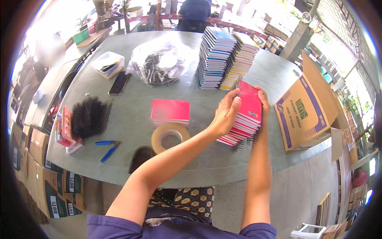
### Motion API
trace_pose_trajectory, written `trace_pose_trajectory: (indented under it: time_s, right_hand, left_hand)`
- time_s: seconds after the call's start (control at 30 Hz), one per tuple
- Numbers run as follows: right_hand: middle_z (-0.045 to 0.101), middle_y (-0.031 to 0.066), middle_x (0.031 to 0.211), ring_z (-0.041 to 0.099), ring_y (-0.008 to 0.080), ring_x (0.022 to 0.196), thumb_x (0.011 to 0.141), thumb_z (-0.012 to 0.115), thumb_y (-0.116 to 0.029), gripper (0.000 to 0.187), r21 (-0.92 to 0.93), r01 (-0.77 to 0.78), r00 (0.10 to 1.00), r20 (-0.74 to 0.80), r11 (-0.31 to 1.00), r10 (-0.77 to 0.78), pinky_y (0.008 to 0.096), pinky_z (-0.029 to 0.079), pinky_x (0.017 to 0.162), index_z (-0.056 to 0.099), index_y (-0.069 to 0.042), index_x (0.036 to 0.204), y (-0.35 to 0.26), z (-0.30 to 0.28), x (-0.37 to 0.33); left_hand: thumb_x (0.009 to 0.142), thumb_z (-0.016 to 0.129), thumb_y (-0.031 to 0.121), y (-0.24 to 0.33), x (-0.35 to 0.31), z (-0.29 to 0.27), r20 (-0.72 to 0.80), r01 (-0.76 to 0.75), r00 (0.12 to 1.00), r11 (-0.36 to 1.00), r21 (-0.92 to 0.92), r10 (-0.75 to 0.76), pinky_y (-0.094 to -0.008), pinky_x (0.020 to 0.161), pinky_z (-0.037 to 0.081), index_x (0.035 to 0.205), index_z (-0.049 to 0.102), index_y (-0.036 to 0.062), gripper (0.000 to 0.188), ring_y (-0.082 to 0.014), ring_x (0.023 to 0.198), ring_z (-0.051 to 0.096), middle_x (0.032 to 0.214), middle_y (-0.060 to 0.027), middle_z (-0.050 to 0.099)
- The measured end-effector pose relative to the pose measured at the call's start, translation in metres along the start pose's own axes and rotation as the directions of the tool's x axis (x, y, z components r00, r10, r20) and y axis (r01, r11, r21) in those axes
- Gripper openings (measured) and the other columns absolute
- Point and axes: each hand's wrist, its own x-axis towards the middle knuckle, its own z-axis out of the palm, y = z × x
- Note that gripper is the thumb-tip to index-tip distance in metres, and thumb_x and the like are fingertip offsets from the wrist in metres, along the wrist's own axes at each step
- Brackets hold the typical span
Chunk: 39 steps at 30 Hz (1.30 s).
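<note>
A tall stack of red spiral notebooks (250, 98) stands near the table's right side, black coils sticking out along its edges. My left hand (226, 112) presses on the stack's left side near the top. My right hand (264, 104) wraps the right side, its fingers over the upper edge. Between them the two hands clasp the upper notebooks. A smaller pile of red notebooks (170, 110) lies to the left of my left forearm. Just nearer than that pile is a roll of tape (158, 138). Behind the clasped stack rise stacks of blue notebooks (215, 59) and yellow notebooks (241, 59).
An open carton (304, 111) stands at the right. On the left lie black spiral coils (91, 118), blue-handled pliers (109, 149) and a phone (119, 83). Farther back are a clear plastic bag (159, 63) and a white tray (107, 63). Another person (194, 14) is in the background.
</note>
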Motion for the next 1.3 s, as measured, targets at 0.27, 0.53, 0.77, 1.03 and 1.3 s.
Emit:
trace_pose_trajectory:
  time_s: [0.27, 0.53, 0.77, 1.03, 1.3]
  right_hand:
    - [0.061, 0.0086, 0.112, 0.055, 0.0159, 0.105, 0.095, 0.048, -0.03, 0.035, -0.411, 0.283, 0.862, -0.287, 0.867, -0.418, 0.0333, 0.037, 0.097, 0.057, -0.003, 0.116, -0.101, -0.031, -0.052]
    - [0.066, 0.0111, 0.096, 0.059, 0.0134, 0.089, 0.088, 0.061, -0.013, 0.019, -0.473, 0.351, 0.882, 0.457, 0.808, -0.116, 0.0283, 0.045, 0.083, 0.063, 0.001, 0.1, -0.047, 0.089, -0.13]
    - [0.067, 0.0051, 0.087, 0.059, 0.0093, 0.08, 0.084, 0.069, -0.02, 0.027, -0.306, -0.035, 0.953, 0.278, 0.951, 0.124, 0.024, 0.046, 0.076, 0.063, 0.002, 0.099, 0.031, 0.123, -0.139]
    - [0.067, 0.0126, 0.083, 0.066, 0.0227, 0.072, 0.079, 0.07, -0.012, 0.02, -0.739, 0.422, 0.803, 0.573, 0.525, 0.161, 0.0326, 0.05, 0.066, 0.063, -0.005, 0.096, -0.008, 0.179, -0.144]
    - [0.065, 0.0136, 0.077, 0.063, 0.0317, 0.075, 0.076, 0.068, -0.018, 0.019, -0.769, 0.612, 0.736, 0.639, 0.183, 0.222, 0.0428, 0.049, 0.067, 0.059, -0.009, 0.09, 0.035, 0.199, -0.155]
  left_hand:
    - [0.078, 0.066, 0.013, -0.001, -0.036, -0.178, 0.419, -0.373, 0.908, 0.414, 0.83, -0.023, -0.0376, 0.08, 0.05, 0.099, 0.065, 0.0032, 0.024, -0.0268, 0.089, 0.059, 0.097, -0.0102, 0.063]
    - [0.072, 0.062, 0.009, -0.022, -0.09, -0.191, 0.398, -0.41, 0.911, 0.132, 0.903, 0.109, -0.0375, 0.079, 0.049, 0.101, 0.063, -0.0002, 0.031, -0.0263, 0.088, 0.059, 0.089, -0.0122, 0.064]
    - [0.074, 0.061, -0.002, 0.048, -0.14, -0.166, 0.077, -0.143, 0.99, 0.91, 0.39, 0.122, -0.0403, 0.08, 0.05, 0.104, 0.061, 0.0043, 0.031, -0.0283, 0.089, 0.063, 0.094, -0.0145, 0.065]
    - [0.089, 0.053, 0.016, -0.014, -0.175, -0.34, -0.551, 0.56, 0.828, 0.089, 0.824, -0.108, -0.0424, 0.074, 0.053, 0.086, 0.062, 0.0, 0.019, -0.0336, 0.081, 0.066, 0.085, -0.0195, 0.066]
    - [0.085, 0.06, 0.016, -0.002, -0.169, -0.321, -0.575, 0.565, 0.818, 0.191, 0.803, -0.007, -0.0414, 0.066, 0.052, 0.097, 0.055, 0.0027, 0.019, -0.0332, 0.073, 0.066, 0.079, -0.0197, 0.065]
